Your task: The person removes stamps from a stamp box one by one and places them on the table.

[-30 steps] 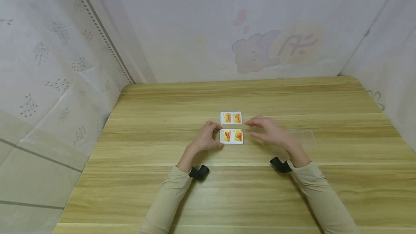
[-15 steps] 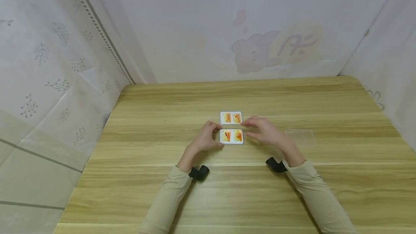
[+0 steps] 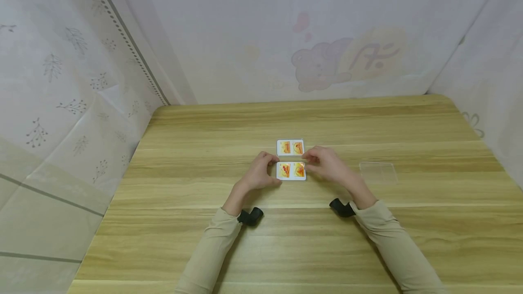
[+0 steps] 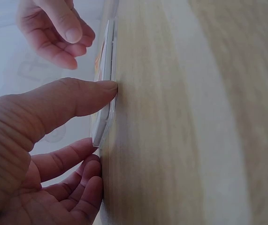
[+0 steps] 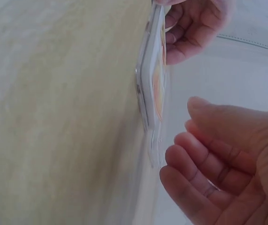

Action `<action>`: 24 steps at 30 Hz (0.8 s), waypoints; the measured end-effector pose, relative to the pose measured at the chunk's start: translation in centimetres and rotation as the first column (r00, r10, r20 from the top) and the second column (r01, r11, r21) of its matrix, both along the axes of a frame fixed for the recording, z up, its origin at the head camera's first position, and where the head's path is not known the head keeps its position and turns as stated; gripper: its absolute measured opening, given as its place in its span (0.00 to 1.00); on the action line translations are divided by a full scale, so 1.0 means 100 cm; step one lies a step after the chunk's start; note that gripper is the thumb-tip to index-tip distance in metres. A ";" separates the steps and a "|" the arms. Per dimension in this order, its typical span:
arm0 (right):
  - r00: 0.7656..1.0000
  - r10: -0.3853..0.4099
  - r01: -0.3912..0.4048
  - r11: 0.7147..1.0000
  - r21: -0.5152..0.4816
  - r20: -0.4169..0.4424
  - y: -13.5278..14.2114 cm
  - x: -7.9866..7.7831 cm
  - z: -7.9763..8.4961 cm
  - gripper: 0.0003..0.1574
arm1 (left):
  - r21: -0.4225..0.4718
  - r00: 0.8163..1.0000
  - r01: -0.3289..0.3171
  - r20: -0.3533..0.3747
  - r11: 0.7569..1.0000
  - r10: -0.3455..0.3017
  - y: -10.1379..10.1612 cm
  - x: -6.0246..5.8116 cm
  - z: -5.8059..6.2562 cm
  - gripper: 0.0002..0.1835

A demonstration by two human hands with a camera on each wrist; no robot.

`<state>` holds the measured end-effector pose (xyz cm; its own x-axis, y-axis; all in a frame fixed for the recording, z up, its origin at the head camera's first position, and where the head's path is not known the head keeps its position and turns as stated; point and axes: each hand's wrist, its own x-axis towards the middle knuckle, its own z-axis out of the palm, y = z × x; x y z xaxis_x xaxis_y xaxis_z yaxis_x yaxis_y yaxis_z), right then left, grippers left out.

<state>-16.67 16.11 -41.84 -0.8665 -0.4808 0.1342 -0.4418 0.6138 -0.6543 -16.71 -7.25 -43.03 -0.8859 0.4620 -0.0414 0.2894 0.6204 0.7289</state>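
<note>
A clear plastic case with white cards (image 3: 291, 171) lies flat on the table, its top card printed with two orange-yellow pictures. My left hand (image 3: 258, 172) holds it at the left end, the thumb along the near edge and a fingertip at the far corner. In the left wrist view the stacked white edge of the cards (image 4: 106, 70) shows beside the thumb. Just beyond lies a second, similar card case (image 3: 290, 147). Near the right ends of both, my right hand (image 3: 328, 163) hovers with loosely bent fingers; the right wrist view shows nothing between the thumb and fingers (image 5: 190, 161).
A clear plastic lid (image 3: 378, 173) lies on the wooden table (image 3: 204, 135), right of my right hand. Black camera mounts (image 3: 250, 217) sit at both wrists. Pale patterned curtains (image 3: 229, 40) hang behind the table and along its sides.
My right hand has moved left toward the near case, and its fingers have drawn in closer together. My left hand and both cases have stayed in place.
</note>
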 end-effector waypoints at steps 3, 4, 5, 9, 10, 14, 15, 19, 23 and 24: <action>1.000 -0.016 0.016 1.000 0.007 0.009 -0.002 -0.001 -0.002 0.11 | -0.003 1.000 0.001 -0.005 1.000 -0.001 0.000 0.000 0.000 0.31; 1.000 -0.023 0.023 1.000 0.007 0.015 -0.003 -0.001 -0.002 0.11 | -0.002 1.000 -0.001 -0.003 1.000 0.001 0.000 0.000 0.000 0.31; 0.999 -0.029 0.028 1.000 0.007 0.021 -0.004 -0.001 -0.003 0.10 | -0.002 1.000 -0.003 -0.001 1.000 0.003 0.000 0.000 0.000 0.31; 0.998 -0.050 0.050 0.999 0.013 0.032 -0.007 -0.001 -0.004 0.08 | -0.003 1.000 -0.007 0.007 1.000 0.007 0.000 0.000 0.001 0.31; 0.998 -0.055 0.055 0.998 0.016 0.034 -0.008 -0.001 -0.004 0.08 | -0.003 1.000 -0.007 0.008 1.000 0.007 0.000 0.000 0.001 0.31; 0.996 -0.073 0.071 0.997 0.040 0.046 -0.010 -0.002 -0.005 0.07 | -0.005 1.000 -0.002 0.005 1.000 0.002 -0.001 0.001 0.001 0.31; 0.995 -0.080 0.078 0.996 0.045 0.056 -0.011 -0.002 -0.005 0.07 | -0.004 1.000 -0.001 0.004 1.000 0.001 -0.001 0.001 0.000 0.31; 0.992 -0.094 0.089 0.994 0.066 0.081 -0.013 -0.003 -0.004 0.06 | -0.001 1.000 0.001 0.007 1.000 -0.001 -0.001 0.000 0.001 0.31; 0.991 -0.102 0.095 0.993 0.074 0.091 -0.015 -0.003 -0.003 0.05 | 0.004 1.000 -0.001 0.018 1.000 0.001 0.000 0.000 0.001 0.31; 0.990 -0.102 0.095 0.993 0.076 0.093 -0.015 -0.004 -0.003 0.05 | 0.004 1.000 -0.003 0.022 1.000 0.003 0.000 0.000 0.001 0.31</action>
